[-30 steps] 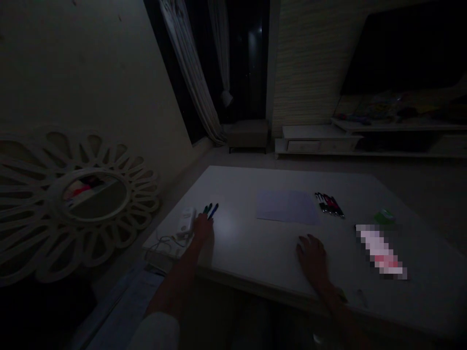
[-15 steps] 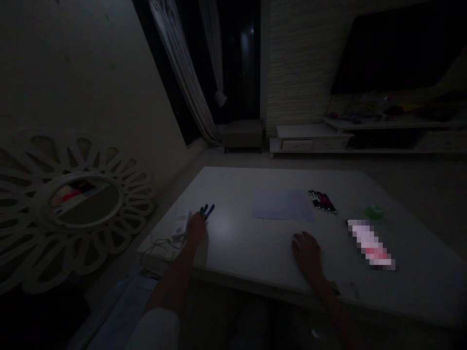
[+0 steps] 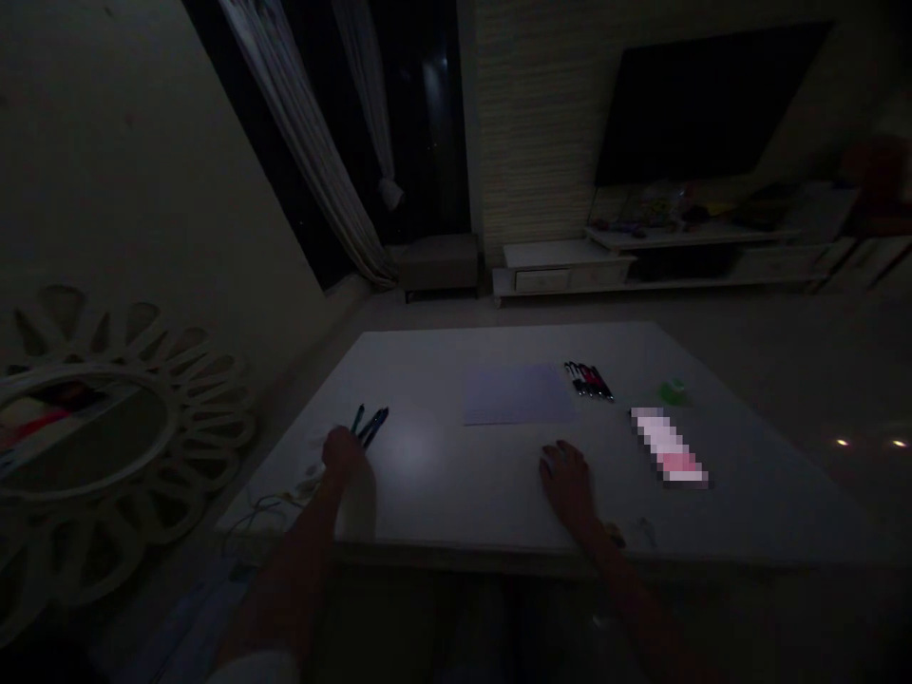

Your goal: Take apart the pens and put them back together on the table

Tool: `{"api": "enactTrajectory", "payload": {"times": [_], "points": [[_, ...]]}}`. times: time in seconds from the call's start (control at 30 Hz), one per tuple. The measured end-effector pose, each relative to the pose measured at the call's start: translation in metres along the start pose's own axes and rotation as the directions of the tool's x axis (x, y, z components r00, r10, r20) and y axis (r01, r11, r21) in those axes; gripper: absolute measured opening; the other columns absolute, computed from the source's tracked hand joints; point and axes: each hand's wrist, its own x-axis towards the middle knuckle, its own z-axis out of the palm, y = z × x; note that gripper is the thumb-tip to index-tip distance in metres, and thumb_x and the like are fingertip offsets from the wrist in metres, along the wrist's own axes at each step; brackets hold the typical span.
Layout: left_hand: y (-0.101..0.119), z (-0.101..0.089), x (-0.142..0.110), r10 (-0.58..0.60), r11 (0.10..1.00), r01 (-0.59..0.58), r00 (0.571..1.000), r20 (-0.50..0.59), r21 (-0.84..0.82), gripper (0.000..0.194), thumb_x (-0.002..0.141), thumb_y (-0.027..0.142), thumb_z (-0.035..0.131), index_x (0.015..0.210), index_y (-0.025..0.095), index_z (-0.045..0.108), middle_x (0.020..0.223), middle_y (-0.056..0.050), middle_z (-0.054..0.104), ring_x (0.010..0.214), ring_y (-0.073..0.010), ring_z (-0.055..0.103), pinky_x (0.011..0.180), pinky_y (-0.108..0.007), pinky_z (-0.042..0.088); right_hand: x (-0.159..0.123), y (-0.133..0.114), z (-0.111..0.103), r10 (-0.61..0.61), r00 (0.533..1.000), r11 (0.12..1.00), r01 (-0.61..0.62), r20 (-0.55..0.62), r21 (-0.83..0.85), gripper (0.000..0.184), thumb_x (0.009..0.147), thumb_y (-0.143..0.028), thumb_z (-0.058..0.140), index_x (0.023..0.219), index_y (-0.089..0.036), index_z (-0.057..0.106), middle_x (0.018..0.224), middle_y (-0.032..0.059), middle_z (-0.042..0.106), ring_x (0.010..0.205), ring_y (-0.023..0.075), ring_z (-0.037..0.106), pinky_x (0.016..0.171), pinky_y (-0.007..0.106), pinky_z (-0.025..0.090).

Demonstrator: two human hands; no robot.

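Observation:
My left hand [image 3: 342, 451] is at the near left of a white table [image 3: 442, 499], its fingertips against the lower ends of a small bunch of dark blue pens [image 3: 370, 426]. I cannot tell whether it grips them. My right hand [image 3: 566, 482] rests on the tabletop near the front edge, holding nothing. Ahead of it lie a pale sheet of paper [image 3: 517, 394] and a row of dark pens [image 3: 588, 381]. To the right are a pixelated pink and white item [image 3: 668, 445] and a small green object [image 3: 674, 391].
Thin pale cables [image 3: 253, 518] trail over the left table edge. A large round-petalled mirror [image 3: 92, 437] leans beyond that side. Far off stand a low white TV cabinet [image 3: 562, 271], a dark TV [image 3: 702, 104] and a stool [image 3: 434, 266].
The whole view has swung, so the table and room sit further left. My left hand has shifted slightly left of the blue pens. My right hand stays on the table.

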Motion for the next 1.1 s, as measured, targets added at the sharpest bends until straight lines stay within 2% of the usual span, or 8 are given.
{"api": "enactTrajectory", "payload": {"times": [0.13, 0.23, 0.33, 0.57, 0.77, 0.83, 0.93, 1.1], "points": [[0.048, 0.019, -0.036, 0.018, 0.957, 0.009, 0.996, 0.091, -0.291, 0.031, 0.084, 0.037, 0.046, 0.086, 0.012, 0.064, 0.076, -0.009, 0.069, 0.070, -0.0194, 0.066, 0.062, -0.029, 0.052, 0.001, -0.015, -0.002, 0.046, 0.999, 0.962, -0.041, -0.013, 0.271, 0.037, 0.089, -0.041, 0.038, 0.096, -0.016, 0.065, 0.109, 0.0145, 0.060, 0.108, 0.0262, 0.051, 0.093, 0.042, 0.040], [0.096, 0.049, -0.097, 0.144, 0.536, 0.206, 0.933, 0.329, -0.819, 0.036, 0.073, 0.044, 0.059, 0.087, 0.011, 0.064, 0.080, -0.011, 0.070, 0.065, -0.0181, 0.066, 0.063, -0.031, 0.054, -0.002, -0.042, -0.002, 0.083, 0.976, 0.820, -0.182, 0.203, 0.543, 0.044, 0.090, -0.049, 0.033, 0.093, -0.017, 0.063, 0.084, 0.0089, 0.065, 0.079, 0.0204, 0.060, 0.074, 0.034, 0.048], [0.138, 0.075, -0.150, 0.281, 0.315, 0.354, 0.851, 0.443, -0.881, 0.038, 0.067, 0.044, 0.067, 0.086, 0.011, 0.065, 0.083, -0.011, 0.070, 0.070, -0.0178, 0.066, 0.067, -0.031, 0.055, -0.003, -0.065, -0.001, 0.077, 0.905, 0.658, -0.362, 0.419, 0.661, 0.049, 0.087, -0.058, 0.033, 0.086, -0.018, 0.062, 0.060, 0.0015, 0.060, 0.052, 0.0151, 0.055, 0.051, 0.026, 0.043], [0.169, 0.097, -0.170, 0.359, 0.231, 0.445, 0.787, 0.501, -0.865, 0.038, 0.067, 0.042, 0.070, 0.089, 0.012, 0.063, 0.086, -0.011, 0.069, 0.076, -0.0182, 0.066, 0.075, -0.032, 0.054, 0.003, -0.054, -0.006, 0.097, 0.868, 0.594, -0.443, 0.487, 0.672, 0.040, 0.075, -0.055, 0.052, 0.075, -0.016, 0.061, 0.052, -0.0021, 0.054, 0.044, 0.0107, 0.046, 0.042, 0.021, 0.035], [0.162, 0.097, -0.166, 0.247, 0.608, -0.109, 0.967, 0.057, -0.786, 0.053, 0.076, 0.033, 0.065, 0.125, 0.019, 0.048, 0.118, -0.014, 0.058, 0.100, -0.0235, 0.060, 0.088, -0.044, 0.048, 0.008, -0.039, -0.005, 0.088, 0.852, 0.707, -0.418, 0.516, 0.570, 0.034, 0.080, -0.045, 0.047, 0.074, -0.015, 0.061, 0.053, -0.0015, 0.054, 0.042, 0.0092, 0.046, 0.041, 0.020, 0.034], [0.158, 0.095, -0.167, 0.446, 0.700, -0.451, 0.882, -0.154, -0.553, 0.046, 0.079, 0.025, 0.063, 0.123, 0.026, 0.050, 0.126, -0.010, 0.053, 0.116, -0.0251, 0.051, 0.101, -0.050, 0.036, 0.012, -0.037, -0.006, 0.038, 0.834, 0.727, -0.400, 0.550, 0.557, 0.033, 0.081, -0.045, 0.048, 0.074, -0.015, 0.062, 0.052, -0.0019, 0.053, 0.041, 0.0086, 0.045, 0.041, 0.019, 0.034], [0.155, 0.098, -0.169, 0.742, 0.618, -0.744, 0.659, -0.127, -0.251, 0.024, 0.084, 0.016, 0.054, 0.106, 0.026, 0.058, 0.109, -0.005, 0.062, 0.111, -0.0224, 0.052, 0.105, -0.051, 0.026, 0.017, -0.036, -0.007, -0.029, 0.804, 0.735, -0.386, 0.594, 0.558, 0.036, 0.079, -0.050, 0.051, 0.072, -0.015, 0.061, 0.051, -0.0021, 0.053, 0.040, 0.0083, 0.044, 0.040, 0.019, 0.033], [0.154, 0.117, -0.169, 0.820, 0.567, -0.817, 0.572, -0.015, -0.102, 0.021, 0.088, 0.013, 0.046, 0.107, 0.019, 0.054, 0.095, -0.005, 0.062, 0.090, -0.0194, 0.056, 0.082, -0.036, 0.042, 0.023, -0.039, -0.005, 0.011, 0.784, 0.713, -0.442, 0.621, 0.544, 0.055, 0.081, -0.064, 0.040, 0.063, -0.015, 0.058, 0.047, -0.0002, 0.051, 0.039, 0.0091, 0.044, 0.040, 0.020, 0.033]]}}
